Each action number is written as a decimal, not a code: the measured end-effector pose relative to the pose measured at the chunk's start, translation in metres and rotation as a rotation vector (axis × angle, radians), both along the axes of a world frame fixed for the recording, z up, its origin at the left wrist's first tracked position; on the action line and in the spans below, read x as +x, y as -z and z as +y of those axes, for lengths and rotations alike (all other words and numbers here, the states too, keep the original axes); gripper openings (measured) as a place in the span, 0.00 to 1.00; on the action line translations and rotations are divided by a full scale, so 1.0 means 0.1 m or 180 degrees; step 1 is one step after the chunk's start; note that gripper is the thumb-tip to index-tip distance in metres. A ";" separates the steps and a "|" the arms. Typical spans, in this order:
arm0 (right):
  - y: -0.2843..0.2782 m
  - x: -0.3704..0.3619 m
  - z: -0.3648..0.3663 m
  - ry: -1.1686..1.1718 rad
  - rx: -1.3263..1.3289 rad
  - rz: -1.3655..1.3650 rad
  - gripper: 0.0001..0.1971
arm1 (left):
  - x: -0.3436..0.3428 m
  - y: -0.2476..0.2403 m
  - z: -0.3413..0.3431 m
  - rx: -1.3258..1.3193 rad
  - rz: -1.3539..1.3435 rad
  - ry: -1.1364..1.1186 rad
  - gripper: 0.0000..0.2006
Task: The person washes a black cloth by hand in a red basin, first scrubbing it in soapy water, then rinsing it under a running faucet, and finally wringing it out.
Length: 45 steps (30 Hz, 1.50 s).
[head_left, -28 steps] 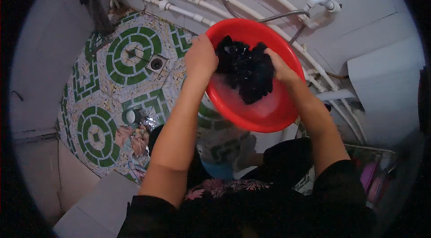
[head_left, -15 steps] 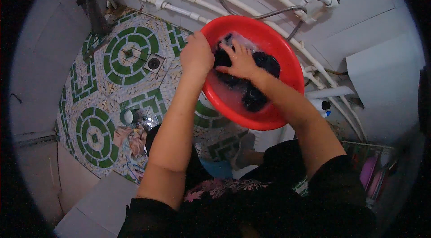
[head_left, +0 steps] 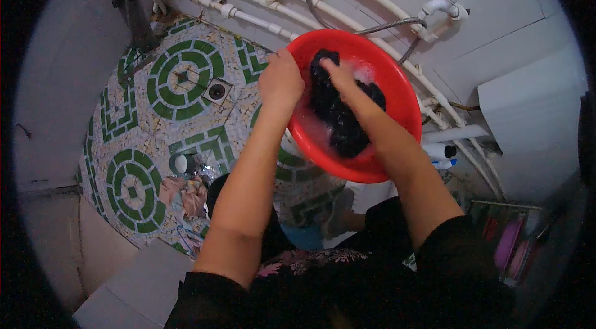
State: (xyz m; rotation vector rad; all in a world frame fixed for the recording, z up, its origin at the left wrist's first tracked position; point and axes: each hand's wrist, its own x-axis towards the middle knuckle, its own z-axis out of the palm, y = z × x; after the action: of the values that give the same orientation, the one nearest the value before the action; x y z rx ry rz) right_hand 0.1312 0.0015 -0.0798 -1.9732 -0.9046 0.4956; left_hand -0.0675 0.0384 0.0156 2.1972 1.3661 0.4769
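Upper ctr of frame: wet black cloth (head_left: 338,115) in round red plastic basin (head_left: 405,96). L hand (head_left: 281,81) grip pinching basin rim; R hand (head_left: 341,77) on cloth, grip partly hidden, can't tell if pinching.

"How many hands?"
"Two: left hand (head_left: 281,82), right hand (head_left: 341,77)."
"And about them?"
"One basin (head_left: 400,102) at both, one bundle of cloth (head_left: 338,119) under the right, one drain (head_left: 216,91) left of the left hand, one tap (head_left: 441,5) beyond the right."
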 end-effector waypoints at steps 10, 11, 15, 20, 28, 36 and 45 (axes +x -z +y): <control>-2.40 -0.20 -0.49 -0.0175 0.1260 0.1598 0.20 | -0.18 0.03 0.04 0.0174 0.0084 -0.0132 0.12; -2.49 -0.11 -0.58 -0.0298 0.1041 0.1456 0.20 | -0.18 0.04 0.04 0.0189 0.0107 -0.0120 0.12; -2.20 0.16 -0.82 -0.0843 0.0071 0.0099 0.27 | -0.13 0.00 0.04 0.0108 0.0095 -0.0069 0.13; -1.38 0.20 -0.91 -0.2478 -0.1477 -0.1414 0.40 | -0.14 0.00 0.06 0.0033 0.0083 -0.0151 0.14; -0.33 -0.29 -0.33 -0.1527 -0.2063 -0.2475 0.30 | -0.13 0.03 0.02 0.0201 0.0144 -0.0077 0.12; 0.08 0.03 0.09 -0.0183 -0.1233 -0.0832 0.23 | -0.11 -0.01 0.01 0.0309 0.0077 -0.0052 0.12; -1.12 -0.04 -0.21 -0.1321 -0.0325 -0.0418 0.34 | -0.16 -0.05 0.03 0.0104 0.0215 -0.0087 0.19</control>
State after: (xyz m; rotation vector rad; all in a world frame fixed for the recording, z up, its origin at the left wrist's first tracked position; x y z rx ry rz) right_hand 0.1271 -0.0199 0.0327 -1.9281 -1.4093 0.6612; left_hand -0.0831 0.0413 0.0209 2.2421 1.4349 0.4417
